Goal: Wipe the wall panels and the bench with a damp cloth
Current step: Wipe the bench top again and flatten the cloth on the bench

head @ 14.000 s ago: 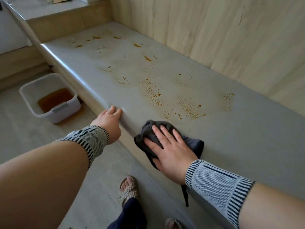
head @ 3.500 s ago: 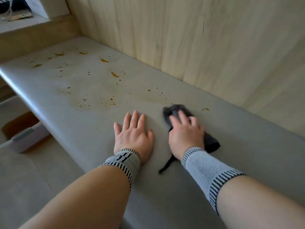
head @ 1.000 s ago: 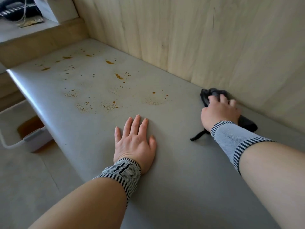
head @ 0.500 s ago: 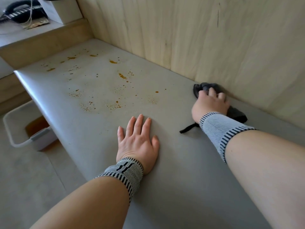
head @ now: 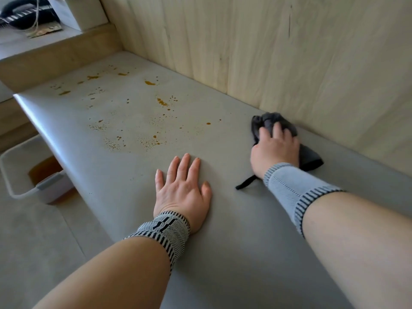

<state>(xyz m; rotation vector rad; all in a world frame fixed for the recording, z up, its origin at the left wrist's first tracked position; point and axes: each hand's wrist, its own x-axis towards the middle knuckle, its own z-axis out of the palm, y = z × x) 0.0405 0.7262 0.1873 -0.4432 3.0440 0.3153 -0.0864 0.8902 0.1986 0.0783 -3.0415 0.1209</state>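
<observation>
The grey bench [head: 223, 253] runs along light wooden wall panels [head: 289, 52]. My right hand [head: 275, 150] grips a bunched dark grey cloth [head: 270, 120] and presses it on the bench top close to the foot of the panels; a thin strap of the cloth trails toward me. My left hand [head: 182, 192] lies flat on the bench, fingers straight and spread, holding nothing. Orange-brown stains [head: 153, 139] dot the bench to the left of the cloth and farther back toward the corner.
A white bin [head: 26, 175] with brown liquid in it stands on the floor under the bench's left edge. At the far left a raised wooden ledge [head: 55, 56] carries a dark telephone [head: 24, 14] and a white box [head: 82, 12].
My right hand has slid the cloth to the left along the foot of the wall panels, nearer the stains. My left hand has stayed flat in the same place.
</observation>
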